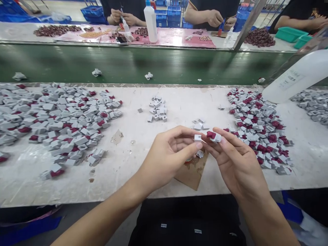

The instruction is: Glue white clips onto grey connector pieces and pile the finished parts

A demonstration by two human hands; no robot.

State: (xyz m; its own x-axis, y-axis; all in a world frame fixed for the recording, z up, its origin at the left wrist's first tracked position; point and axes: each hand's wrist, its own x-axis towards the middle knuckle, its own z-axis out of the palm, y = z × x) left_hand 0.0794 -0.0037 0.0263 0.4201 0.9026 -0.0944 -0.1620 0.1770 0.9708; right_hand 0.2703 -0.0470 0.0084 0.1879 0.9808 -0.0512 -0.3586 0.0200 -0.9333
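Between the thumb and fingers of my left hand (170, 153) is a small light-grey block (197, 137). My right hand (237, 159) pinches a grey and dark-red piece (214, 136), a short way to the right of the block. The two pieces are apart, though the fingertips of both hands are close together. Below them lies a brown board (191, 176), partly hidden by my left hand, with a small grey part (200, 154) over its upper edge. A few loose grey pieces (201, 126) lie just beyond my fingers.
Grey and dark-red pieces form a large pile (58, 119) at left and another (263, 130) at right. A small grey pile (158, 108) sits mid-table. A large white bottle (294, 77) leans at right. Beyond the green belt (123, 63), people work at another table (12, 32).
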